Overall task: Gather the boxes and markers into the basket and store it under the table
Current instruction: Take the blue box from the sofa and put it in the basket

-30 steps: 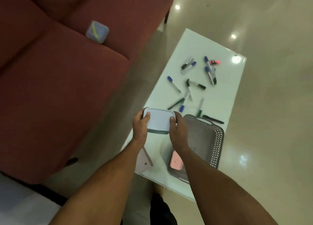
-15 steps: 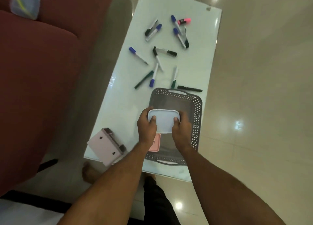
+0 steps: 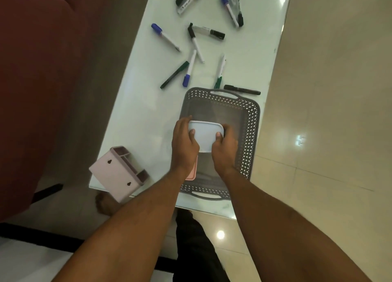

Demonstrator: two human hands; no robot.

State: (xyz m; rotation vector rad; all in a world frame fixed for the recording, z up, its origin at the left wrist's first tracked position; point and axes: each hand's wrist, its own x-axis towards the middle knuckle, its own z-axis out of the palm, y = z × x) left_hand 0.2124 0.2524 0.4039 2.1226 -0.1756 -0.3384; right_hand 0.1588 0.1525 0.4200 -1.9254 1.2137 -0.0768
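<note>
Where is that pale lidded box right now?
The white lidded box is held between the left hand and right hand, over the grey basket, just beyond a pink box.

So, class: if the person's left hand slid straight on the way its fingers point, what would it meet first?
Probably the far perforated wall of the grey plastic basket. The left hand, gripping the white rounded box with the right hand, points up the table; height above the basket floor is unclear.
</note>
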